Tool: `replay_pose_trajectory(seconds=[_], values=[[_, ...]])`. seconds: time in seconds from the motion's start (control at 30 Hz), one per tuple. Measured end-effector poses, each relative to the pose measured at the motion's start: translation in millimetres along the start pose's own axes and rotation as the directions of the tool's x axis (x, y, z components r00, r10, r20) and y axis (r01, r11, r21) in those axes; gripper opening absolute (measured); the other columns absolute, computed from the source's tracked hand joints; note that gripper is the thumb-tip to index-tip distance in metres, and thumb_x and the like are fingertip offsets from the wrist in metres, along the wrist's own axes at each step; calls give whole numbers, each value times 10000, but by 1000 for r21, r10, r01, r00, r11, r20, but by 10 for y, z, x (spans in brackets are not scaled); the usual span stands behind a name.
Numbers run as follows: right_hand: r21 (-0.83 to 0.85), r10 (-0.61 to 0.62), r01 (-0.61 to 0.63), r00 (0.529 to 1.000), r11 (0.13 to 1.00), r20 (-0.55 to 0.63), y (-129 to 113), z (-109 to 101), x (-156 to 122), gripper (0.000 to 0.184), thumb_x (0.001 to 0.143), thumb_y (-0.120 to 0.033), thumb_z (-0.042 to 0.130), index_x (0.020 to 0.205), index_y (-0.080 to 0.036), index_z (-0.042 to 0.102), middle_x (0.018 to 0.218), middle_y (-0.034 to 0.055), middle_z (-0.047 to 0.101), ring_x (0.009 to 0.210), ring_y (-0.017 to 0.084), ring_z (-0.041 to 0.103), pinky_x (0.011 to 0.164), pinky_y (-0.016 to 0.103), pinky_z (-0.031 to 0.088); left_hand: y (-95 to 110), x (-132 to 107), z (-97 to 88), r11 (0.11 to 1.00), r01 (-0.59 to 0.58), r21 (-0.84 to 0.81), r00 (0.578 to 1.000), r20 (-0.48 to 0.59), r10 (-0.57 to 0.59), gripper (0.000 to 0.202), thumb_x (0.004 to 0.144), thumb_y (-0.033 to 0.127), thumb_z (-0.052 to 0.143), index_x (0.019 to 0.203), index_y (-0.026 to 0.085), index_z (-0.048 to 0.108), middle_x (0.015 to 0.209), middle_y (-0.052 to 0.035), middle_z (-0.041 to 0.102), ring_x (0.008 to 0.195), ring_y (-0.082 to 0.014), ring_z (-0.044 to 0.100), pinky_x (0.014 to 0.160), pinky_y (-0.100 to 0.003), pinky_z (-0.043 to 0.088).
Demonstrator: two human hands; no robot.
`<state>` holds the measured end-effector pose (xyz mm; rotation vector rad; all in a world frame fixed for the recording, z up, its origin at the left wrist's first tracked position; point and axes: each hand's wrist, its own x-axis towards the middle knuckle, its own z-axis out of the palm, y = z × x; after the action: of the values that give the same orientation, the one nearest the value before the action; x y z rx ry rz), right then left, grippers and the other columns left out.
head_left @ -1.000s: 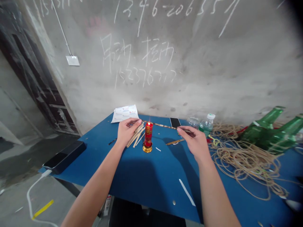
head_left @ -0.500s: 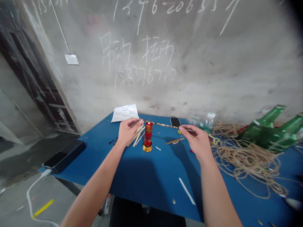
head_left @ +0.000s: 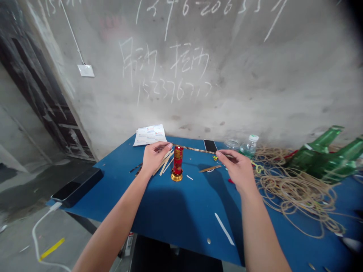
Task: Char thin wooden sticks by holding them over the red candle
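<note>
A thin strip with dark scorched-looking bands (head_left: 195, 149) is stretched nearly level between my two hands. My left hand (head_left: 154, 154) pinches its left end; my right hand (head_left: 236, 164) pinches it toward the right. Under the strip, close to my left hand, a red candle (head_left: 178, 161) with gold markings stands upright on a gold base. Its top glows with a small light, and whether the strip touches it I cannot tell. Several pale flat strips (head_left: 165, 163) lie behind my left hand, and dark-banded ones (head_left: 136, 168) lie left of it.
On the blue table (head_left: 170, 215) are a black power bank (head_left: 76, 187), papers (head_left: 149, 135), a phone (head_left: 210, 146), a brown flat strip (head_left: 210, 169) and a white strip (head_left: 224, 229). At right lie tangled cord (head_left: 297, 200), green bottles (head_left: 320, 147) and a clear bottle (head_left: 250, 145).
Both hands and the banded strip have shifted very slightly to the right. The candle has stayed in place.
</note>
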<state>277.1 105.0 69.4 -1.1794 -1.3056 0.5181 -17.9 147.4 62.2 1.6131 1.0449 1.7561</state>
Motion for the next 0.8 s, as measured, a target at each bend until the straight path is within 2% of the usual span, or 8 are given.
replay_pose_trajectory(seconds=[0.3, 0.5, 0.8], values=[[-9, -13, 13, 1000, 1000, 15, 18, 52, -13, 367, 783, -530, 801, 940, -199, 815, 879, 81, 795, 800, 255, 721, 736, 358, 551, 59, 4, -51, 1000, -21, 18, 1000, -3, 21, 235, 819, 428, 793, 890, 205, 822, 897, -71, 794, 779, -208, 711, 764, -318, 545], [8, 2, -2, 999, 1000, 48, 30, 100, -13, 389, 796, -551, 782, 951, -195, 810, 866, 80, 789, 800, 259, 725, 744, 357, 548, 50, 27, -99, 997, -14, 79, 1000, -14, 15, 272, 831, 447, 772, 905, 186, 800, 837, -57, 782, 771, -201, 706, 761, -309, 540], [-9, 23, -23, 999, 1000, 31, 41, 160, -43, 420, 814, -590, 748, 888, -179, 796, 713, 52, 719, 677, 205, 637, 626, 302, 465, 98, 23, -99, 992, -46, 121, 998, -26, 50, 289, 867, 448, 723, 912, 172, 796, 818, -57, 772, 765, -195, 702, 753, -297, 537]])
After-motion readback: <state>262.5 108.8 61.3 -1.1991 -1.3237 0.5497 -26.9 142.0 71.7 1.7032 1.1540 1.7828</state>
